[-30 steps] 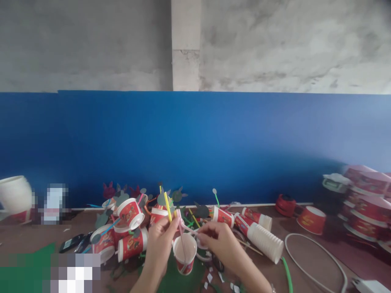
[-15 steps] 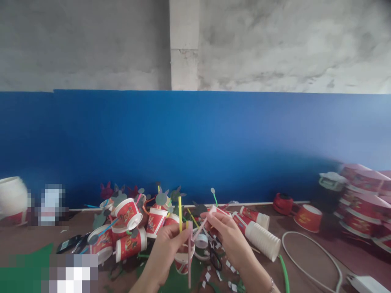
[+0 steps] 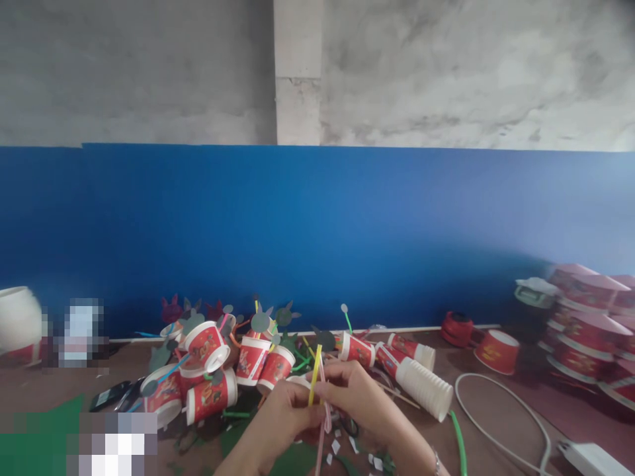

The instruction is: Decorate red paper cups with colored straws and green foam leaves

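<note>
From the head camera, the one view I have, I see both bare hands drawn together low in the middle. My left hand (image 3: 288, 416) is pinched around a smooth, slim yellow straw (image 3: 315, 373), which leans slightly with its top poking above the fingers. My right hand (image 3: 354, 390) has its thumb and fingertips gathered on a glossy, translucent pink straw (image 3: 320, 453), whose loose lower length hangs toward the bottom edge; the fingers overlap, so I can't tell just where each one presses. Behind and to the left sit printed red paper cups (image 3: 253, 361), tapered and white-rimmed, heaped at odd tilts, with flat dark paper cutouts, some round, some eared, among them. To the right lies a nested cup stack (image 3: 425, 390), its pale rims making a ribbed cylinder, then a smooth white cable (image 3: 503, 376) curved into a wide loop. Crisp-edged white paper scraps (image 3: 336, 446) dot the matte brown tabletop (image 3: 421, 453) near my right wrist. A flat, smooth blue panel (image 3: 297, 231) rises behind, below blotchy, rough grey concrete (image 3: 446, 73).
</note>
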`<state>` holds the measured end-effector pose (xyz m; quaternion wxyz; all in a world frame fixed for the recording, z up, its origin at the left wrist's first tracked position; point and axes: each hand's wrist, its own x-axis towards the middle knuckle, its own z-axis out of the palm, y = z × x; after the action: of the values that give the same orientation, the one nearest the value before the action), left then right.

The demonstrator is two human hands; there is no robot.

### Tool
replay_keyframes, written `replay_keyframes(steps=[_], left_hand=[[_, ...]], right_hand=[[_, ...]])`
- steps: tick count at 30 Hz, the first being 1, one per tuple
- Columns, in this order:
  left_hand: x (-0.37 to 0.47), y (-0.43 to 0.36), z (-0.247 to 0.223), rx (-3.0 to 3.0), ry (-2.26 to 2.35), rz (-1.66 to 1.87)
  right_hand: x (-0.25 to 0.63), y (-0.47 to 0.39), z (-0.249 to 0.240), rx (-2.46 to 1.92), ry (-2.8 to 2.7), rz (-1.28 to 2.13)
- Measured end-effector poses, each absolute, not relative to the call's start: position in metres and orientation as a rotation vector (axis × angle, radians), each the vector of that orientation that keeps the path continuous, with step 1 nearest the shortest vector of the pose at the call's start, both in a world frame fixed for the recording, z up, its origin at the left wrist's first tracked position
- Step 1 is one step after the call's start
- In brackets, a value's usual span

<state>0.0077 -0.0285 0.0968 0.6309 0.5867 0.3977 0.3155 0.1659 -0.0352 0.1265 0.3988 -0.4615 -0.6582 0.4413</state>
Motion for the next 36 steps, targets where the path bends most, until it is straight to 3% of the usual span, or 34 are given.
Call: replay_keyframes(steps=[9, 21, 28, 32, 36], left_hand=[[0.011, -0.036, 0.111, 1.456, 0.965, 0.759], [0.001, -0.029, 0.123, 1.118, 0.93, 1.077], [0.006, -0.036, 0.117, 1.414, 0.854, 0.759], [0.007, -0.038, 0.114, 1.529, 0.923, 0.749], [-0.007, -0.037, 0.125, 1.599, 1.022, 0.683]], right_hand=[[0.157, -0.037, 0.123, -1.244, -1.654, 0.933], [0.164, -0.031, 0.124, -1.087, -1.418, 1.242], [0.157, -0.041, 0.126, -1.232, -1.5, 1.176], [0.156, -0.043, 0.127, -1.23, -1.647, 0.945], [0.162, -0.038, 0.129, -1.162, -1.523, 0.974]])
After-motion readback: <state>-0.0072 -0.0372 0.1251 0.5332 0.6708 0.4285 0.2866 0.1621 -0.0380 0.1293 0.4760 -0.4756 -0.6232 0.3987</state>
